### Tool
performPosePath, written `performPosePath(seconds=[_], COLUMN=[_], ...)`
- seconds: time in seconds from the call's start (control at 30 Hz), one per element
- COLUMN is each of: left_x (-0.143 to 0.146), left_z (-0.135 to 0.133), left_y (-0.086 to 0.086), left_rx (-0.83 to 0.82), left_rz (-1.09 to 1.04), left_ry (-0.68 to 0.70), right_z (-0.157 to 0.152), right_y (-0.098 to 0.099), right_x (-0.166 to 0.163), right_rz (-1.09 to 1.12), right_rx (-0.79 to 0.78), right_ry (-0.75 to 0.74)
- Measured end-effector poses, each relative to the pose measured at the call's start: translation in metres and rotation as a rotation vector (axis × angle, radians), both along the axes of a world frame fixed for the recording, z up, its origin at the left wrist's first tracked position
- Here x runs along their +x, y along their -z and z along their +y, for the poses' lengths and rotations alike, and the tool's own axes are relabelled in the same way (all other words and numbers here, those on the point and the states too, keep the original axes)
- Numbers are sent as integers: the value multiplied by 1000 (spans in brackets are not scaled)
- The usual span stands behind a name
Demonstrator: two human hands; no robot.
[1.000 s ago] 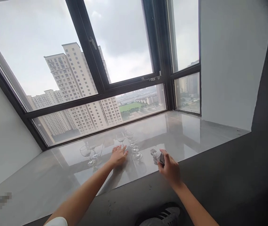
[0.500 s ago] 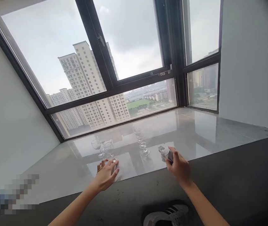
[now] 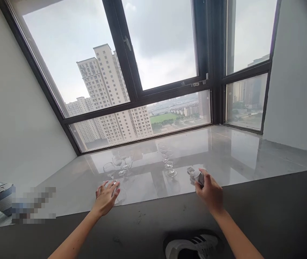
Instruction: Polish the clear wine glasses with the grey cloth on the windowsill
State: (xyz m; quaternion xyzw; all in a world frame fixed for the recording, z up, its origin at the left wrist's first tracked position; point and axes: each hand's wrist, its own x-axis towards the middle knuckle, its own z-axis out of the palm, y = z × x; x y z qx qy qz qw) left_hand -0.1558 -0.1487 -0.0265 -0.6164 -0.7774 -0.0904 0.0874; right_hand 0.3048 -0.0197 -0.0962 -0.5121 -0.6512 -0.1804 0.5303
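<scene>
My left hand (image 3: pixel 105 198) has its fingertips around the foot of a clear wine glass (image 3: pixel 109 167), which stands upright at the left front of its group. Just behind it are two more stemmed glasses, one wine glass (image 3: pixel 117 160) nearer and another (image 3: pixel 125 163) farther back. My right hand (image 3: pixel 210 189) is closed on a small white and grey object (image 3: pixel 197 175); its kind is unclear. Between my hands, to the left of the right one, a short row of clear wine glasses (image 3: pixel 172 172) runs back toward the window.
The glossy grey window sill (image 3: pixel 142 190) ends at a front edge close to my wrists. A dark-framed window (image 3: pixel 169 94) rises behind it. A bin-like container (image 3: pixel 1 199) stands at far left beside a blurred-out patch. Below is a shoe (image 3: pixel 193 246).
My left hand has moved left with the wine glass, from the right of the other glasses to their left. The right hand keeps its grip. The view has shifted a little.
</scene>
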Motion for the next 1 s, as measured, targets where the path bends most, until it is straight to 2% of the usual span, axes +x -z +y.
performPosePath(seconds=[0.3,0.47,0.67,0.8,1.0], left_x=[5,3,7,10,11], left_z=[1,5,5,5,4], left_y=[2,5,1,-2,-4], left_rx=[7,1,-19,-36,-46], left_rz=[-8,2,10,12,26], left_ry=[-10,-18,-40,-41,-52], right_z=[7,7,-3,-9,-12], right_y=[5,5,10,18,32], right_x=[2,0,1,4,13], right_rz=[-16,12,59,3,29], right_rx=[39,27,26,90,178], right_ry=[-38,-101,-198,-199,-117])
